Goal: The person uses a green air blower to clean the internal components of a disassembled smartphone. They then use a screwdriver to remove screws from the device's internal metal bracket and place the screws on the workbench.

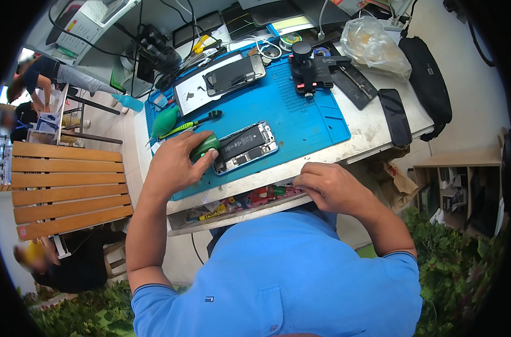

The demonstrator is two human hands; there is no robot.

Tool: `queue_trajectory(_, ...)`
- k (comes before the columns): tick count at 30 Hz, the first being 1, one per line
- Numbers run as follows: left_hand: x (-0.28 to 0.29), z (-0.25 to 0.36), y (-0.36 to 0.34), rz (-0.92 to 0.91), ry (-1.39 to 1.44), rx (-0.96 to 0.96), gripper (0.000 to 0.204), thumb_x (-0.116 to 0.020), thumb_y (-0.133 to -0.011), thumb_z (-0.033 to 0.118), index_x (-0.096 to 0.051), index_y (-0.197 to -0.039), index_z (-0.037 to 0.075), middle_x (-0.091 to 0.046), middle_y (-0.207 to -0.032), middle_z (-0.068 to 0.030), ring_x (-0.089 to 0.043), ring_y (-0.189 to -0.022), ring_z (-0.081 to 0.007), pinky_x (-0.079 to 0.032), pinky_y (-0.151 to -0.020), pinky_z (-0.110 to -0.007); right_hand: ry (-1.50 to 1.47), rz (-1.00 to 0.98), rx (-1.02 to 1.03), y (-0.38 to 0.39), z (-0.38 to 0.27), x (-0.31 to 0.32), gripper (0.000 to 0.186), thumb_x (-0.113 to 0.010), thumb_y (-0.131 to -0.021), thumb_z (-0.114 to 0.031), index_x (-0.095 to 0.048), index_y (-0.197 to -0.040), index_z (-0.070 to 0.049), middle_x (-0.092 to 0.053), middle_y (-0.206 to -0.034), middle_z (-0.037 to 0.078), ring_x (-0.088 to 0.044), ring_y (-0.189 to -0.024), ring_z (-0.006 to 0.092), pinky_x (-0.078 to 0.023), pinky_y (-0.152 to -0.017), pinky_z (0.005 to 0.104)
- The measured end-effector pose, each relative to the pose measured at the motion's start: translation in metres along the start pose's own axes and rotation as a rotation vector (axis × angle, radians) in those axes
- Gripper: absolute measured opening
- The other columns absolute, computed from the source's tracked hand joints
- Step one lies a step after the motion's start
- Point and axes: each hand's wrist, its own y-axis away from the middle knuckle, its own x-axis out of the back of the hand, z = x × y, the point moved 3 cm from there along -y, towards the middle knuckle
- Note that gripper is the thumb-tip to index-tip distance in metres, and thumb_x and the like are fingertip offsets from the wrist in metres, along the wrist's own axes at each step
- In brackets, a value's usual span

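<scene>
Person, head view: bright blue short-sleeved polo shirt [278, 269] with darker trim at both sleeve cuffs and a chest pocket bearing a small dark tag. Left hand [174, 165] and right hand [328, 188] bare, ungloved; forearms uncovered, without watch or rings.

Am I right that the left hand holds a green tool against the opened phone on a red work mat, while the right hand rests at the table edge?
Not quite: the head view shows the work mat is blue, not red. The left hand, green tool, opened phone, right hand and table edge are as described.
</scene>
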Motion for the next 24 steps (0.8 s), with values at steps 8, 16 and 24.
queue_trajectory(8, 0.003, -0.002, 0.002, -0.026, 0.033, 0.031, 0.052, -0.082, -0.1, 0.04, -0.08, -0.139, 0.005, -0.079, -0.109, -0.0207, -0.077, -0.094, -0.0379, -0.061, -0.084, -0.044, 0.009, 0.101, 0.015, 0.005, 0.002, 0.001, 0.019, -0.079, -0.091, 0.002, -0.077, -0.11, 0.001, -0.073, -0.104, 0.015, -0.075, -0.095, 0.0371, -0.062, -0.08, 0.0474)
queue_trajectory(16, 0.002, 0.003, -0.008, -0.035, 0.018, 0.019, 0.054, -0.082, -0.1, 0.04, -0.079, -0.139, 0.003, -0.08, -0.112, -0.0228, -0.077, -0.096, -0.0395, -0.061, -0.085, -0.045, 0.029, 0.041, 0.031, -0.004, 0.002, -0.001, 0.025, -0.079, -0.088, 0.007, -0.08, -0.112, -0.001, -0.075, -0.108, 0.014, -0.076, -0.092, 0.0361, -0.063, -0.079, 0.0449)
queue_trajectory(24, 0.0, 0.004, -0.015, -0.037, -0.007, -0.002, 0.051, -0.081, -0.1, 0.042, -0.081, -0.137, 0.007, -0.081, -0.113, -0.0187, -0.078, -0.104, -0.039, -0.061, -0.092, -0.048, 0.121, 0.143, 0.156, -0.018, -0.003, -0.004, 0.02, -0.078, -0.082, 0.004, -0.077, -0.101, -0.001, -0.071, -0.1, 0.013, -0.072, -0.097, 0.0332, -0.059, -0.088, 0.0466)
